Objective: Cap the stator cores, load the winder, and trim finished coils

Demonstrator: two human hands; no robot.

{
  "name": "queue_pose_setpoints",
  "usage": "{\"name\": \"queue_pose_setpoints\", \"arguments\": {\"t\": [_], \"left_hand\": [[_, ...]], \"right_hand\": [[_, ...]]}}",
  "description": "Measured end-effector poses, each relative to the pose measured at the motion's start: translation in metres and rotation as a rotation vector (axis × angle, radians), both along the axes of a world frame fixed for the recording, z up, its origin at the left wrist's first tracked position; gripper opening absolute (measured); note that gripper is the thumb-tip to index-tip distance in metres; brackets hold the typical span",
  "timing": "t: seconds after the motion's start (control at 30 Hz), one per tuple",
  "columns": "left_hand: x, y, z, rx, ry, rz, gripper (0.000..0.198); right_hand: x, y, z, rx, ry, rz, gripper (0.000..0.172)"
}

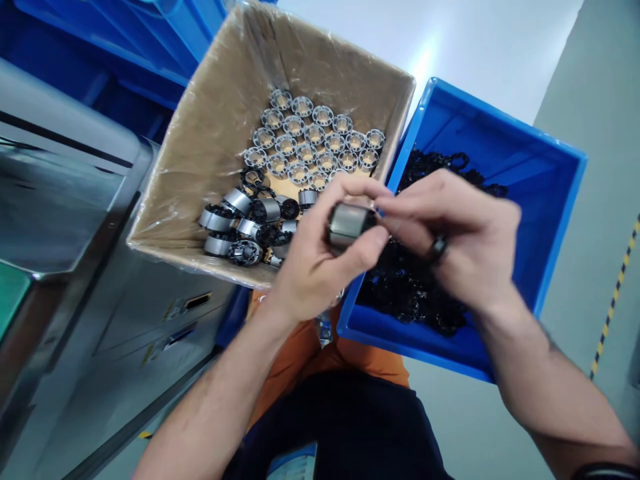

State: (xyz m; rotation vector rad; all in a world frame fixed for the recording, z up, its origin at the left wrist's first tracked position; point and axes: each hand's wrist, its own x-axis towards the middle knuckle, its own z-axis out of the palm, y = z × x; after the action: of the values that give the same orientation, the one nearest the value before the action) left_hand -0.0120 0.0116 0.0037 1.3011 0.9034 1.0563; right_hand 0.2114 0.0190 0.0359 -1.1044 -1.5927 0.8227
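Note:
My left hand (325,267) is wrapped round a motor stator core (346,223), a short metal cylinder with black plastic at its ends, held above the gap between the cardboard box and the blue bin. My right hand (455,227) is closed, with its thumb and fingertips meeting the right end of that core. A small black plastic piece (439,247) shows at its curled fingers; its full shape is hidden and blurred. Black plastic parts (415,293) lie heaped in the blue bin (560,200) beneath my right hand.
The plastic-lined cardboard box (200,147) holds rows of bare stator cores (314,135) and a loose pile of cores with black ends (219,219). At left stands a metal machine cabinet (165,333). Blue crates (165,40) are behind it, and a white surface (480,40) lies beyond the box.

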Motion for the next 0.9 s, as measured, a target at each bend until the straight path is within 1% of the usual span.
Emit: {"name": "queue_pose_setpoints", "arguments": {"t": [0.03, 0.07, 0.1, 0.13, 0.17, 0.2, 0.23, 0.27, 0.3, 0.33, 0.37, 0.4, 0.43, 0.5, 0.57, 0.63, 0.67, 0.73, 0.8, 0.87, 0.9], "left_hand": [[-0.006, 0.005, -0.001, 0.04, 0.113, 0.036, 0.037], [-0.013, 0.009, -0.003, 0.065, 0.255, 0.057, 0.033], [-0.02, 0.013, -0.005, 0.083, 0.413, 0.056, 0.03], [-0.026, 0.017, -0.008, 0.091, 0.575, 0.038, 0.029], [-0.031, 0.019, -0.012, 0.092, 0.714, 0.012, 0.03], [-0.035, 0.021, -0.015, 0.098, 0.794, 0.004, 0.034], [-0.037, 0.023, -0.019, 0.109, 0.803, 0.015, 0.039], [-0.039, 0.024, -0.022, 0.122, 0.741, 0.046, 0.045], [-0.04, 0.024, -0.024, 0.129, 0.63, 0.084, 0.051], [-0.039, 0.024, -0.025, 0.127, 0.503, 0.109, 0.055], [-0.037, 0.024, -0.024, 0.112, 0.392, 0.116, 0.056], [-0.033, 0.023, -0.022, 0.083, 0.311, 0.105, 0.053], [-0.029, 0.022, -0.02, 0.042, 0.251, 0.09, 0.049], [-0.017, 0.018, -0.013, -0.06, 0.123, 0.09, 0.04], [-0.005, 0.014, -0.008, -0.192, -0.059, 0.124, 0.034], [0.002, 0.011, -0.006, -0.322, -0.217, 0.153, 0.029], [0.004, 0.01, -0.006, -0.365, -0.262, 0.157, 0.028], [0.002, 0.009, -0.008, -0.39, -0.301, 0.162, 0.034], [-0.002, 0.009, -0.009, -0.391, -0.305, 0.15, 0.035], [-0.004, 0.009, -0.008, -0.426, -0.304, 0.115, 0.032], [-0.004, 0.008, -0.006, -0.448, -0.308, 0.099, 0.033]], "right_hand": [[0.014, 0.01, 0.001, -0.032, -0.018, -0.05, 0.019], [0.03, 0.019, 0.001, -0.061, -0.046, -0.13, 0.018], [0.046, 0.027, 0.0, -0.096, -0.102, -0.202, 0.017], [0.061, 0.034, -0.002, -0.15, -0.194, -0.225, 0.018], [0.073, 0.038, -0.006, -0.224, -0.318, -0.181, 0.022], [0.082, 0.04, -0.01, -0.307, -0.454, -0.091, 0.029], [0.087, 0.041, -0.016, -0.377, -0.587, 0.006, 0.038], [0.088, 0.04, -0.022, -0.426, -0.711, 0.082, 0.048], [0.086, 0.039, -0.029, -0.437, -0.816, 0.112, 0.056], [0.081, 0.037, -0.035, -0.43, -0.911, 0.092, 0.062], [0.076, 0.036, -0.041, -0.425, -1.004, 0.042, 0.065], [0.071, 0.036, -0.046, -0.43, -1.091, -0.013, 0.064], [0.067, 0.037, -0.05, -0.448, -1.164, -0.05, 0.06], [0.062, 0.039, -0.057, -0.492, -1.247, -0.051, 0.045], [0.062, 0.042, -0.06, -0.502, -1.263, -0.015, 0.036], [0.065, 0.043, -0.059, -0.477, -1.257, -0.02, 0.032], [0.067, 0.043, -0.057, -0.458, -1.252, -0.038, 0.032], [0.072, 0.042, -0.05, -0.413, -1.236, -0.092, 0.03], [0.076, 0.04, -0.04, -0.364, -1.185, -0.146, 0.03], [0.08, 0.038, -0.029, -0.315, -1.065, -0.169, 0.03], [0.08, 0.038, -0.025, -0.292, -0.997, -0.171, 0.031]]}}
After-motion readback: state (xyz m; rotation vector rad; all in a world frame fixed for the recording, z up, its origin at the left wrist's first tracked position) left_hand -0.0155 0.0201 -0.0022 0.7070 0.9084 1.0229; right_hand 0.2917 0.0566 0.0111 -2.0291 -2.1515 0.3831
